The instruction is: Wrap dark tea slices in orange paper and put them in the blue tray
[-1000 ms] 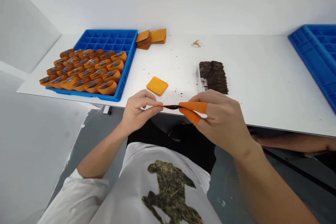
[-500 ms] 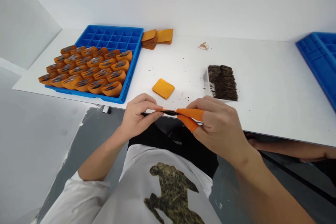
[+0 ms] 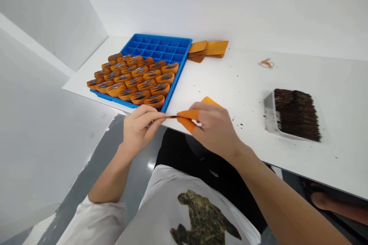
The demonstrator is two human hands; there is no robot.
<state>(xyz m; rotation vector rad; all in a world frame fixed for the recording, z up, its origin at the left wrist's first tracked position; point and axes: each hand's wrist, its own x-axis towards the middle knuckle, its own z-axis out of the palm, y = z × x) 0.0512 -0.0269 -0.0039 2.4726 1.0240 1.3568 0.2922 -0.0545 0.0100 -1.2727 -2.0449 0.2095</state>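
A thin orange sheet with a dark layer along its edge [image 3: 171,116] is stretched between my hands, seen nearly edge-on. My left hand [image 3: 140,125] pinches its left end between thumb and fingers. At the other end my right hand [image 3: 214,128], with orange finger covers on thumb and forefinger, grips it closed. Behind the right hand, a yellow-orange square stack [image 3: 211,101] is partly hidden. The blue divided tray [image 3: 180,71] lies beyond the left hand, its front rows filled with folded orange bundles [image 3: 140,97] that show dark edges.
More orange squares [image 3: 217,48] lie in piles beside the tray. A clear box [image 3: 268,116] of dark thin sheets [image 3: 299,116] stands at the right. Rubber bands [image 3: 266,63] and dark crumbs lie on the white table [image 3: 218,76]. Another person's limb [image 3: 333,204] shows under the table.
The view has swung left, so the table things sit farther right. My hands have moved left toward the tray with the sheet, whose dark opening now looks flatter.
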